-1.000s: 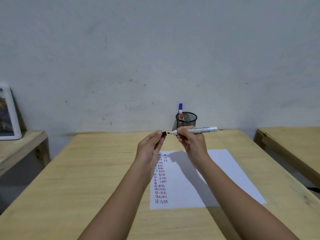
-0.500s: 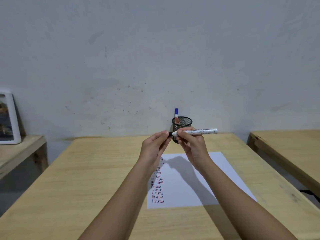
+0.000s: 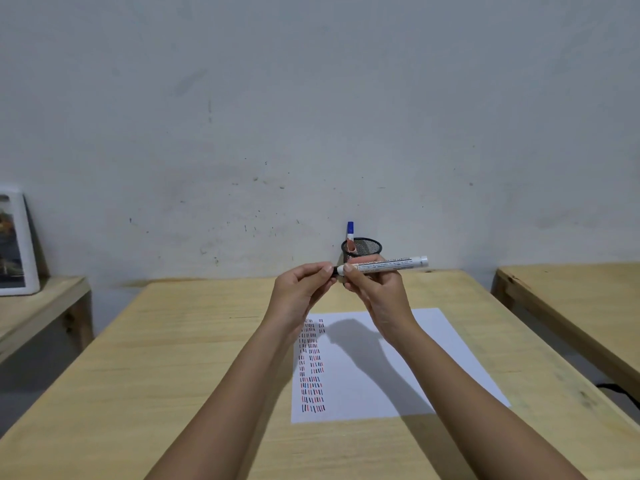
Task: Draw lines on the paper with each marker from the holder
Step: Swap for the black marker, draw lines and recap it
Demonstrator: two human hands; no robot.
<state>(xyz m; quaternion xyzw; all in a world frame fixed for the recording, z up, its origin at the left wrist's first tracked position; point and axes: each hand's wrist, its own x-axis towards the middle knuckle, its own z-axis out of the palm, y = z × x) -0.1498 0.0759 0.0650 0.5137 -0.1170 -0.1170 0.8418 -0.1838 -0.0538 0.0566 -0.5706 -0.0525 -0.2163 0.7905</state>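
White marker (image 3: 384, 265) held level above the desk (image 3: 180, 358), barrel pinched in right hand (image 3: 375, 289) fingers (image 3: 349, 271); black cap (image 3: 334, 270) at its tip, pinched by left hand (image 3: 299, 292) fingers (image 3: 323, 270), whether fully seated impossible to tell. Paper (image 3: 433, 358) below already filled down its left side with short black, red and blue strokes. Mesh holder (image 3: 362, 249) behind, with a blue-capped marker (image 3: 350, 232) and a reddish one inside. Probably well along; rest of sheet blank.

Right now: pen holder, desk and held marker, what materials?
Pen holder: black wire mesh, likely metal; the wall shows through it.
Desk: pale wood or plywood, matte, with visible grain.
Marker: glossy white barrel, probably plastic, printed text on it; right hand holds it, left hand at its black cap.
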